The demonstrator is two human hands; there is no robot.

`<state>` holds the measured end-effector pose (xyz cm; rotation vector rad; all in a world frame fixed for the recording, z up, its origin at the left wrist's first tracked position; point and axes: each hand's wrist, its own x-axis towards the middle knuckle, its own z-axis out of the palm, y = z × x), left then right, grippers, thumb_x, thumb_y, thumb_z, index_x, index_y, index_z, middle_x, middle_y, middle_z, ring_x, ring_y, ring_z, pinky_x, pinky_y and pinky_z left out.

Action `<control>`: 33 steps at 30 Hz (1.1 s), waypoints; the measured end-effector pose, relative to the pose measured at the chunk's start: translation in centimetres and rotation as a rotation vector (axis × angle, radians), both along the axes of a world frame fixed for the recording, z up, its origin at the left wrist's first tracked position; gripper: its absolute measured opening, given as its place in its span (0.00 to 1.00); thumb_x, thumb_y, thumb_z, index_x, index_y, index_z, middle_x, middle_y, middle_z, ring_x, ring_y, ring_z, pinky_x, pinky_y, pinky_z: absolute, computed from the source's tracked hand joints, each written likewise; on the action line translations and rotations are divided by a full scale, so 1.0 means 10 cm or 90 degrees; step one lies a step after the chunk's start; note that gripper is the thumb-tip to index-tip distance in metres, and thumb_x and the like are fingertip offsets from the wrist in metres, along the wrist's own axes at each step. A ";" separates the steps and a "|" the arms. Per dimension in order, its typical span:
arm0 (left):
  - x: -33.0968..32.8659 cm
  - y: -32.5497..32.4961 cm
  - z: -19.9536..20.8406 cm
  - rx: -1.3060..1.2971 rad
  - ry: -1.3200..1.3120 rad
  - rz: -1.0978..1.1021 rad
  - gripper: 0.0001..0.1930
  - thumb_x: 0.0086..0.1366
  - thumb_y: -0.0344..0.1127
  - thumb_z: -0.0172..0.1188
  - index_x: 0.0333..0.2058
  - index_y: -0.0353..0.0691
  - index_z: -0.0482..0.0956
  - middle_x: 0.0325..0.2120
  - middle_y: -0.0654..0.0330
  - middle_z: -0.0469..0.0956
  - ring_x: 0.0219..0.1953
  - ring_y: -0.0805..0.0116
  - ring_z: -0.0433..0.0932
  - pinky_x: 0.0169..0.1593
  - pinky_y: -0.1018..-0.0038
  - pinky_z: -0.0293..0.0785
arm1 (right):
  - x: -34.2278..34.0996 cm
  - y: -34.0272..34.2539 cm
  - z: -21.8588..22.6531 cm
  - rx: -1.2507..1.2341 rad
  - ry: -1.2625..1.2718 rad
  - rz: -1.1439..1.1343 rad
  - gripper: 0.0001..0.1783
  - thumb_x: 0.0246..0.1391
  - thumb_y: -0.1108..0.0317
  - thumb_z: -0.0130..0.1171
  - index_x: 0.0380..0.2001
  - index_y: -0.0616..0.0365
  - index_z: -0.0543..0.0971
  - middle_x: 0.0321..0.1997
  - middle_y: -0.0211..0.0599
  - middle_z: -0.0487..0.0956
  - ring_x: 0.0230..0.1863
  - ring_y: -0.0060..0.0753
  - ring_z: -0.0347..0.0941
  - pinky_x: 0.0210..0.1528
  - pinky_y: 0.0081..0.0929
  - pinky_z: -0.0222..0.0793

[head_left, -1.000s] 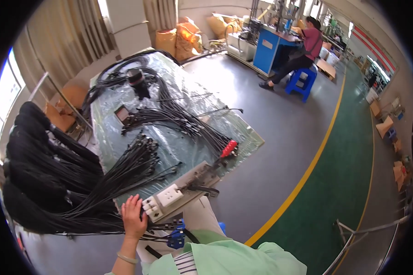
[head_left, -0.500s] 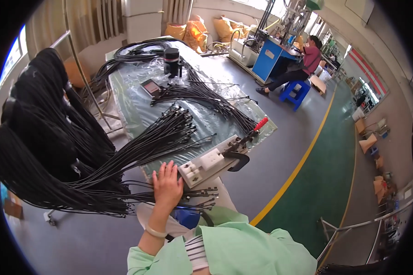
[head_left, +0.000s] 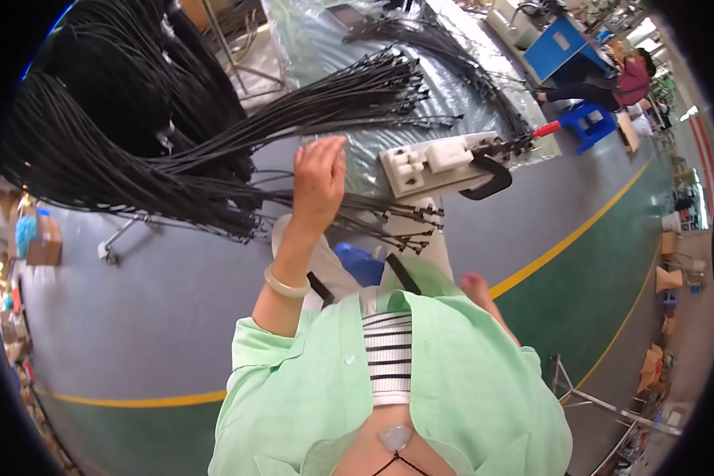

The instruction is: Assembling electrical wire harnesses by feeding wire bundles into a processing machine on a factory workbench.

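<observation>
Left hand rests open on black cables; right hand seemingly empty.

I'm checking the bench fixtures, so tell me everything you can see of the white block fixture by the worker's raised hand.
The white block fixture is a long pale slab lying flat at the edge of the plastic-covered table. It carries small white blocks, a row of dark metal fittings toward its far end, a red-tipped lever beyond them, and a black curved handle at its side. The left hand is close to it; contact is unclear.
</observation>
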<state>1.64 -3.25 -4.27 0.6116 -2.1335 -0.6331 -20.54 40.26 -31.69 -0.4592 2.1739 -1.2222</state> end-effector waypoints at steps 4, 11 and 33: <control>0.17 0.05 -0.06 -0.070 -0.135 -0.024 0.13 0.62 0.36 0.52 0.43 0.40 0.76 0.45 0.56 0.74 0.51 0.58 0.69 0.54 0.57 0.61 | -0.25 -0.79 0.98 -0.092 0.159 -0.050 0.08 0.57 0.71 0.52 0.37 0.61 0.77 0.24 0.30 0.76 0.25 0.22 0.71 0.29 0.20 0.68; 0.69 0.56 -0.07 -0.065 -0.193 0.005 0.13 0.57 0.31 0.57 0.43 0.40 0.76 0.44 0.58 0.71 0.40 0.60 0.73 0.44 0.67 0.70 | 0.00 -1.43 1.89 -0.340 0.263 -0.179 0.07 0.57 0.77 0.51 0.37 0.64 0.76 0.24 0.33 0.77 0.25 0.21 0.72 0.30 0.17 0.70; 0.18 -1.61 0.06 0.094 -0.498 0.192 0.31 0.65 0.62 0.38 0.43 0.39 0.76 0.37 0.45 0.77 0.45 0.46 0.73 0.54 0.61 0.63 | 0.32 -2.26 2.84 -0.538 0.263 0.045 0.07 0.55 0.81 0.52 0.37 0.65 0.76 0.22 0.33 0.76 0.23 0.20 0.72 0.27 0.16 0.69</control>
